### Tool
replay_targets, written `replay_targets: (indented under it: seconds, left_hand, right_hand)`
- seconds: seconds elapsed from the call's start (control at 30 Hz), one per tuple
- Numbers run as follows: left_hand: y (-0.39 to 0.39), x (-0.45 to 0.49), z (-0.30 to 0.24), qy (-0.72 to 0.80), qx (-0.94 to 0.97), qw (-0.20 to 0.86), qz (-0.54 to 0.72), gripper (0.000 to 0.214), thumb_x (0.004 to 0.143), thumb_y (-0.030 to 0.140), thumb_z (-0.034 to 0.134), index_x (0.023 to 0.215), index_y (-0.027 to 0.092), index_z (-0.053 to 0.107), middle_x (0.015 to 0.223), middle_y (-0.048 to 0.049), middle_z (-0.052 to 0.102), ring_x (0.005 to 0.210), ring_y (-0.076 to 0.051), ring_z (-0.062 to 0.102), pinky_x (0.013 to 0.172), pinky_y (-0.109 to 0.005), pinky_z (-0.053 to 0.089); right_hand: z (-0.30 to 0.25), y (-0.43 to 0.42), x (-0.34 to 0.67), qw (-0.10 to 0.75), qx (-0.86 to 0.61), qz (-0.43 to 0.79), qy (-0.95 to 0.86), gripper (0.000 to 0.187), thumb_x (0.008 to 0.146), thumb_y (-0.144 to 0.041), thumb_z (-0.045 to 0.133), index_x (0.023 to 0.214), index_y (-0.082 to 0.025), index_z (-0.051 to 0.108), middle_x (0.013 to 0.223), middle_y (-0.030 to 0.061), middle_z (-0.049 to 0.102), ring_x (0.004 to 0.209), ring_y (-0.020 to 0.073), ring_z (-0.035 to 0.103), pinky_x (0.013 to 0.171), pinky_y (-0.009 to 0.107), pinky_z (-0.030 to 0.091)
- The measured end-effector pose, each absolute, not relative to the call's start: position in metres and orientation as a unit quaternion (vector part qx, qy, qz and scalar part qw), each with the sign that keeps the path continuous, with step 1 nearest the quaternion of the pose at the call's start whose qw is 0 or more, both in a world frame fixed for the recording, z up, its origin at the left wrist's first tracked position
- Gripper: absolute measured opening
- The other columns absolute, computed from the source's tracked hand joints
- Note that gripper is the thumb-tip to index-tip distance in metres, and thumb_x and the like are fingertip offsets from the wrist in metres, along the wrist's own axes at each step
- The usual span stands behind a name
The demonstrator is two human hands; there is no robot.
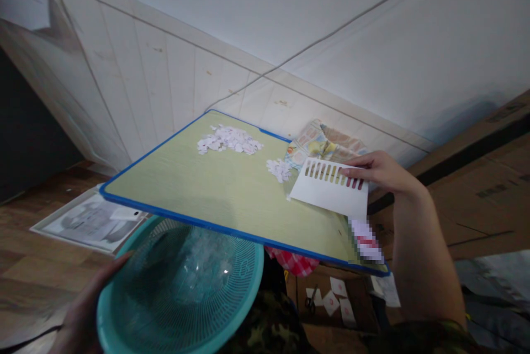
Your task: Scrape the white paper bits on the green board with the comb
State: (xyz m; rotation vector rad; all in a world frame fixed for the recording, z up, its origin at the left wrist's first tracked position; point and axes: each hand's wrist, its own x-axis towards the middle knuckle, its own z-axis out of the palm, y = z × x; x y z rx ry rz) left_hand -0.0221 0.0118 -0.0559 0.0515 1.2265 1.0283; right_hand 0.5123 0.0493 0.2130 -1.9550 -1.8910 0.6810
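My left hand grips the rim of a teal plastic basket held just under the near edge of a green table with blue edging. My right hand holds a white slotted scraper card flat on the table's right side, fingers closed over its top edge. A large pile of small white paper bits lies near the table's far edge. A smaller pile of paper bits sits just left of the card.
A patterned cloth lies behind the card. Brown cardboard boxes stand at the right. A printed sheet rests on the wooden floor at left. Under the table are a red checked cloth and scattered white cards.
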Motion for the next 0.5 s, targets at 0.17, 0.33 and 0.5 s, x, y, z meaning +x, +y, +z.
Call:
replay_targets:
  seconds: [0.17, 0.33, 0.5]
  left_hand:
    - [0.013, -0.024, -0.062, 0.562, 0.029, 0.689, 0.456, 0.066, 0.068, 0.026, 0.08, 0.133, 0.018, 0.068, 0.071, -0.0057, 0.085, 0.054, -0.033, 0.078, 0.045, -0.038, 0.065]
    - [0.013, -0.022, -0.058, 0.547, 0.035, 0.688, 0.477, 0.06, 0.067, 0.02, 0.078, 0.126, 0.024, 0.073, 0.069, 0.0011, 0.084, 0.052, -0.028, 0.077, 0.046, -0.031, 0.064]
    - [0.011, -0.021, -0.055, 0.561, 0.037, 0.686, 0.462, 0.067, 0.066, 0.026, 0.079, 0.132, 0.023, 0.069, 0.071, -0.0023, 0.085, 0.051, -0.031, 0.077, 0.043, -0.036, 0.064]
  right_hand:
    - [0.217, 0.044, 0.514, 0.171, -0.706, 0.204, -0.657, 0.045, 0.075, -0.057, 0.077, 0.098, -0.019, 0.083, 0.074, 0.0053, 0.077, 0.058, 0.0181, 0.067, 0.054, 0.029, 0.053]
    - [0.21, 0.05, 0.509, 0.149, -0.69, 0.213, -0.676, 0.045, 0.079, -0.058, 0.073, 0.094, -0.016, 0.083, 0.07, 0.0055, 0.076, 0.059, 0.0196, 0.068, 0.056, 0.029, 0.055]
    - [0.204, 0.06, 0.503, 0.157, -0.675, 0.225, -0.685, 0.041, 0.079, -0.058, 0.074, 0.092, -0.02, 0.083, 0.072, 0.0041, 0.077, 0.061, 0.0205, 0.069, 0.057, 0.029, 0.056]
